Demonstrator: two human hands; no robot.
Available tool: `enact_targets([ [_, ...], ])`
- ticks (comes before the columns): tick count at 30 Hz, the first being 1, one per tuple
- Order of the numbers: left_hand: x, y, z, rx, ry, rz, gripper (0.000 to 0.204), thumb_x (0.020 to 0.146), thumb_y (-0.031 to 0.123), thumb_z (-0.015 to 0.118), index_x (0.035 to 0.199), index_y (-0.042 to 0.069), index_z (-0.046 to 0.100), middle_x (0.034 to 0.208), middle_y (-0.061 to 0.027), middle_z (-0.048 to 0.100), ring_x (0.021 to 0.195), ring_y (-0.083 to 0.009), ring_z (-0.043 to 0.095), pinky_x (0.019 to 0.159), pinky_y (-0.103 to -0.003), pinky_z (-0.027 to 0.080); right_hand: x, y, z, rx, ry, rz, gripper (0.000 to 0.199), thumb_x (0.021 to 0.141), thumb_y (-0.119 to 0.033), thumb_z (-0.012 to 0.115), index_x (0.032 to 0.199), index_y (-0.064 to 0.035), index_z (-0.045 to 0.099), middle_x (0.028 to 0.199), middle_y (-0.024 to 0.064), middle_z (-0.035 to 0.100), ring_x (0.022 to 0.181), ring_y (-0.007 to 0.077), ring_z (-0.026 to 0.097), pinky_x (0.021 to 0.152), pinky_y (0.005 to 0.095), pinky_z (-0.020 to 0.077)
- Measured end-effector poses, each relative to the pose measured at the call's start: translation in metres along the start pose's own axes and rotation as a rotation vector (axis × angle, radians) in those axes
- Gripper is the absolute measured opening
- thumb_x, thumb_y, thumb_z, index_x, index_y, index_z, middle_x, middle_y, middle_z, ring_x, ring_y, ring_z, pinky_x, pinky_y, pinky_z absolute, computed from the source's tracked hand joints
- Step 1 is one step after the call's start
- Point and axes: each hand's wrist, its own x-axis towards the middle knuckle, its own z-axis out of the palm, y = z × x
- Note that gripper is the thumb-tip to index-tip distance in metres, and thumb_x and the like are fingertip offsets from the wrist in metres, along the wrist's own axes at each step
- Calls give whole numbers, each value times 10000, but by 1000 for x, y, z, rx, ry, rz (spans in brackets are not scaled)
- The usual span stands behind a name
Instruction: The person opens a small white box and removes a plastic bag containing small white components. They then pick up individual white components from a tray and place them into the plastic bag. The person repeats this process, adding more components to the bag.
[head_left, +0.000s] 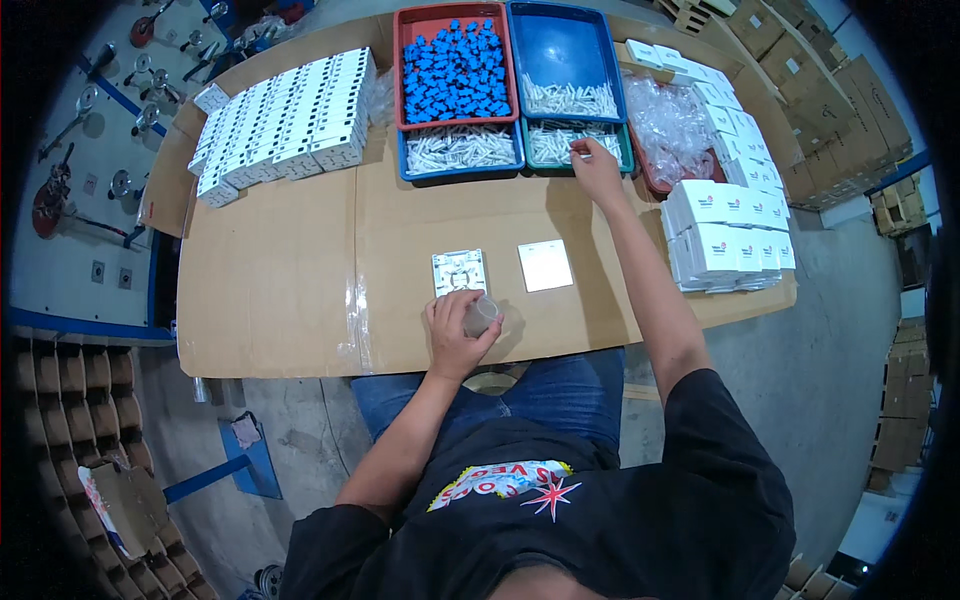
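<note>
My left hand (457, 328) curls round a translucent, round, cup-like piece (483, 317) close to the table's front edge. Its fingertips touch the near edge of a square white switch-like frame (459, 268) with metal fittings inside. To the right of that frame lies a flat, square white plate (545, 266). My right hand (598, 170) is stretched out over a green tray (627, 150) of small white plugs or pegs (562, 146). Its fingers are drawn together at the tray; whatever is between them is too small to make out.
Cardboard (270, 290) covers the table. Behind stand a red tray (398, 60) of blue parts and blue trays (515, 40) (408, 178) of white pegs. White units (290, 120) are stacked at left, white boxes (725, 235) at right, beside clear plastic bags (668, 120).
</note>
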Motion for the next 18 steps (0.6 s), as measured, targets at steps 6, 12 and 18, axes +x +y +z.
enact_targets([
  [6, 0, 0, -1, 17, 6, 2, 480, 735, 261, 849, 1131, 84, 645, 1060, -61, 670, 994, -249, 627, 932, -404, 395, 0, -39, 42, 28, -86, -126, 241, 919, -133, 655, 1138, -39, 693, 1003, 167, 749, 888, 326, 728, 805, 420, 563],
  [12, 3, 4, -2, 25, -10, -3, 468, 737, 260, 845, 1124, 85, 648, 1049, -59, 668, 993, -246, 625, 937, -403, 391, 6, -65, 86, 73, -155, -263, 259, 875, -45, 647, 1132, -23, 674, 1055, 200, 722, 959, 383, 700, 828, 451, 556],
  [18, 4, 3, -2, 3, 9, -18, 451, 732, 250, 847, 1105, 86, 655, 1044, -63, 667, 994, -252, 624, 946, -407, 392, 10, -71, 97, -22, -106, -288, 243, 868, -48, 666, 1111, -39, 675, 1085, 186, 676, 1033, 395, 653, 885, 467, 527],
])
